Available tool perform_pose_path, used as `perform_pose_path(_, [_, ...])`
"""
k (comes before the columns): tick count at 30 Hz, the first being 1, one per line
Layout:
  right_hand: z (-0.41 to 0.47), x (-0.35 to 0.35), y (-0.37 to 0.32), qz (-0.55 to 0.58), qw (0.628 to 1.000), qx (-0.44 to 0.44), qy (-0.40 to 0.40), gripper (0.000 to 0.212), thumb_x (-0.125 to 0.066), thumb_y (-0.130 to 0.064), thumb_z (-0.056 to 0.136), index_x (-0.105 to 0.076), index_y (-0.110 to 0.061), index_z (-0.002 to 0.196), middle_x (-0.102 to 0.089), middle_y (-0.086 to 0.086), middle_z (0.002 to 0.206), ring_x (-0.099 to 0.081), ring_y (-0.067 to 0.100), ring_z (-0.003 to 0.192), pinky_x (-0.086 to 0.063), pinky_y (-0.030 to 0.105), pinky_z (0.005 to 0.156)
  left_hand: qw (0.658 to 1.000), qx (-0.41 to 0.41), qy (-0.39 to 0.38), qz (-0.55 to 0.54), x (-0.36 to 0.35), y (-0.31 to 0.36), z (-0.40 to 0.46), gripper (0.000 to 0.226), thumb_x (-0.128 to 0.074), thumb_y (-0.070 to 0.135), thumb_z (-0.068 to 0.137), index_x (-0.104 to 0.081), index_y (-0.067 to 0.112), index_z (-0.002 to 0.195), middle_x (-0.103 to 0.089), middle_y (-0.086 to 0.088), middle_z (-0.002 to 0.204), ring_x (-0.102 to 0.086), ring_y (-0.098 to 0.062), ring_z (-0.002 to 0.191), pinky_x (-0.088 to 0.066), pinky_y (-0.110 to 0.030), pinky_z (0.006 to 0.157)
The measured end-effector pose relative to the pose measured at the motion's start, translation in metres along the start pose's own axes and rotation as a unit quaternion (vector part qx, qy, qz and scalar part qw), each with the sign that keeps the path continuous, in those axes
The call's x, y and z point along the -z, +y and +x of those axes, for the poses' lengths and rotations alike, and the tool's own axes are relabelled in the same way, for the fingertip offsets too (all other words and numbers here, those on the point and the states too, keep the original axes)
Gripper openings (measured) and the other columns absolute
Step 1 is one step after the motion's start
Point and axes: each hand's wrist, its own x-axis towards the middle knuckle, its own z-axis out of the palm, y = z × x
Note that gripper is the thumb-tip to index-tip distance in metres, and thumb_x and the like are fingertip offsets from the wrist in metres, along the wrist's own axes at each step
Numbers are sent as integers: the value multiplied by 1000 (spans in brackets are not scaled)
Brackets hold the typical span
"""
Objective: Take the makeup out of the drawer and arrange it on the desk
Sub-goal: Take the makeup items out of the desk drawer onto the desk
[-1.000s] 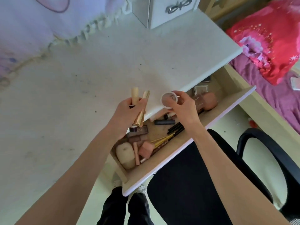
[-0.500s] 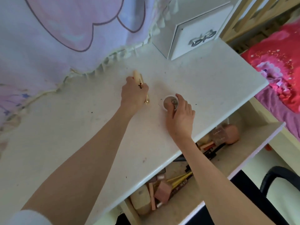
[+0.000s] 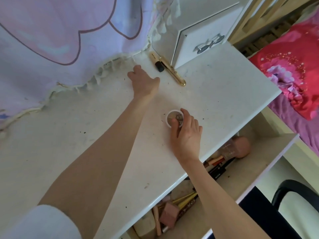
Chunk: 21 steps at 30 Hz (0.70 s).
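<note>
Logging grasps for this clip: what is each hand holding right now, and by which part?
Right hand grips the round compact by its rim, resting on the desk. Left hand holds nothing.

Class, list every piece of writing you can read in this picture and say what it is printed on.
Round compact under the right hand: dark lettering on the lid, partly covered by fingers, not readable.
Black pencil in the drawer: pale marks, too small to read.
Nothing else bears text.

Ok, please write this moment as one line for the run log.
left hand: open, holds nothing | right hand: grips round compact on desk | gold tubes: lying by white box | drawer: open, makeup left inside
</note>
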Motion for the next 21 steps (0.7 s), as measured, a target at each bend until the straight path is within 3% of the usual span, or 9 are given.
perform_pose_path(2, [0, 0, 0, 1, 1000, 5, 7, 39, -46, -25, 93, -55, 1, 120, -64, 13, 94, -58, 32, 86, -38, 38, 75, 1000, -7, 10, -21, 2, -1, -2, 61, -55, 9, 88, -23, 7, 140, -21, -11, 140, -40, -16, 101, -39, -5, 55])
perform_pose_path(3, [1, -1, 0, 1, 1000, 8, 10, 39, -46, -25, 93, -55, 0, 120, -64, 13, 94, -58, 32, 85, -37, 37, 74, 999, -13, 14, -26, 4, -2, -4, 61, -55, 10, 88, -23, 8, 140, -21, -11, 141, -41, -17, 108, -38, -3, 62])
perform_pose_path(5, [0, -1, 2, -4, 1000, 12, 14, 39, -46, -26, 93, -54, -1, 122, -63, 13, 95, -57, 31, 86, -34, 35, 75, 999, -20, 9, -25, 8, -9, -10, 64, -56, 13, 88, -22, 10, 142, -26, -10, 142, -41, -19, 121, -38, -14, 83])
perform_pose_path(8, [-1, -1, 3, -6, 1000, 13, 7, 40, -47, -27, 95, -52, -4, 127, -62, 14, 101, -56, 31, 92, -35, 36, 79, 998, -55, -4, 5, 21, -31, -32, 58, -49, 10, 90, -24, 10, 142, -35, -9, 141, -38, -19, 129, -33, -22, 97])
perform_pose_path(11, [-1, 1, 3, -15, 1000, 11, -17, 43, -44, -30, 97, -47, -7, 132, -60, 13, 109, -53, 31, 100, -33, 36, 84, 977, -164, -15, 132, 41, -69, -66, 50, -45, 7, 92, -31, 5, 140, -33, -13, 144, -33, -23, 132, -21, -22, 106])
perform_pose_path(14, [-6, 5, 2, -43, 997, 11, -55, 42, -40, -32, 98, -45, -11, 134, -57, 11, 118, -48, 29, 107, -28, 34, 88, 913, -249, -23, 321, 62, -114, -99, 47, -37, 18, 97, -31, 10, 143, -22, -10, 153, -17, -26, 142, -9, -39, 115])
perform_pose_path(18, [-22, 9, -16, -19, 991, -11, -129, 40, -39, -32, 98, -42, -11, 132, -55, 9, 125, -47, 28, 113, -31, 37, 93, 887, -232, -26, 398, 94, -150, -142, 48, -30, 31, 99, -25, 21, 145, -14, -2, 156, -8, -24, 144, -1, -41, 115])
perform_pose_path(21, [-42, 8, -46, 88, 978, -5, -191, 36, -48, -24, 95, -43, -7, 127, -56, 12, 121, -54, 28, 107, -39, 31, 83, 894, -192, -38, 403, 120, -169, -170, 51, -32, 37, 97, -23, 24, 145, -10, -2, 157, -2, -22, 144, 3, -41, 115])
